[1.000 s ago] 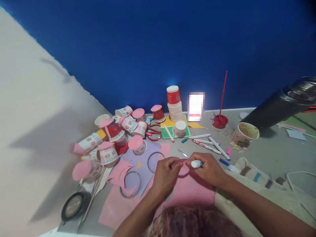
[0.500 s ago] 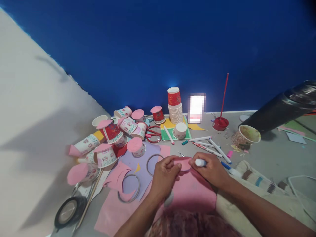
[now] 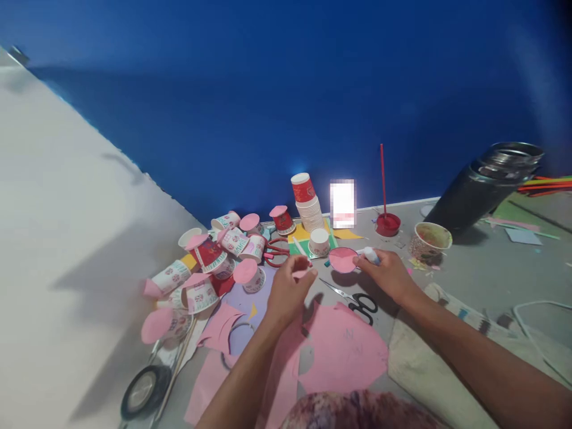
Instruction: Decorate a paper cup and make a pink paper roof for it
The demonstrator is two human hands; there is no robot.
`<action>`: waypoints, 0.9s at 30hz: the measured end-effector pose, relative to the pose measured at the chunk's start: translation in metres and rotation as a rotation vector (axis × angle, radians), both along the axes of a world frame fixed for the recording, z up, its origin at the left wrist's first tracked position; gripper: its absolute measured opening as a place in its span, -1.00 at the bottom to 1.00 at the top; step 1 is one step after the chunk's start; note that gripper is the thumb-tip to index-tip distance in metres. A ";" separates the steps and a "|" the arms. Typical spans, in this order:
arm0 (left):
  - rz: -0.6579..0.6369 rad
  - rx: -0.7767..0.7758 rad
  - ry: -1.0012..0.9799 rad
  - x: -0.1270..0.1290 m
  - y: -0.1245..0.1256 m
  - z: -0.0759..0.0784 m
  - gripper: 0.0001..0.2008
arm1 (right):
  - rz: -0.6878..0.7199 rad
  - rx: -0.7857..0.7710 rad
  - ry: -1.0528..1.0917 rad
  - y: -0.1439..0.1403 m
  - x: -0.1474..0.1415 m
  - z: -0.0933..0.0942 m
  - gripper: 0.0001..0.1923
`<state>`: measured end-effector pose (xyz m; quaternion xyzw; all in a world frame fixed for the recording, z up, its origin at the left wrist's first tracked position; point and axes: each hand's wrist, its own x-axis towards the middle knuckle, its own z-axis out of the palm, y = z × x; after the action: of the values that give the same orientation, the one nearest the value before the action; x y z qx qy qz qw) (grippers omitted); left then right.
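My right hand [image 3: 386,274] pinches a pink paper circle [image 3: 343,260] with a dark outline at its edge. The same hand also grips a white tube [image 3: 370,256] with a blue part, its kind unclear. To the left, my left hand [image 3: 290,289] is raised apart from the circle, thumb and fingers parted. Below the hands lies a pink paper sheet [image 3: 344,345] with curved cut edges. Black-handled scissors [image 3: 351,295] rest at its top edge. An upside-down white paper cup [image 3: 319,243] stands just beyond my left hand.
Decorated paper cups [image 3: 201,295] topped with pink paper crowd the left. A cup stack [image 3: 309,208] stands by the blue wall. A black flask [image 3: 478,190], a used cup [image 3: 430,241] and a red dish [image 3: 387,225] are right. Black tape [image 3: 145,391] lies front left.
My right hand has carried the pink circle forward, away from my body. My left hand has let go of it and moved apart. The scissors and pink sheet have come into fuller view.
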<state>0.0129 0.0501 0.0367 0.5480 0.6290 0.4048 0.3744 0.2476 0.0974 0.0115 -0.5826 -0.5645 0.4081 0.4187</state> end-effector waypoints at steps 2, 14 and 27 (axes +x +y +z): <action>0.055 0.117 0.180 0.004 0.026 -0.004 -0.49 | 0.007 -0.061 0.105 0.001 -0.001 -0.002 -0.60; 0.087 0.255 0.139 0.025 0.093 -0.033 -0.51 | -0.024 -0.094 0.366 0.008 -0.004 -0.004 -0.50; -0.080 -0.119 -0.860 -0.016 0.045 0.004 -0.44 | 0.070 0.062 0.043 0.002 -0.002 -0.012 -0.71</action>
<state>-0.0031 0.0955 0.0405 0.3309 0.4161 0.5444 0.6488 0.2460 0.0990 -0.0007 -0.5404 -0.5877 0.4174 0.4340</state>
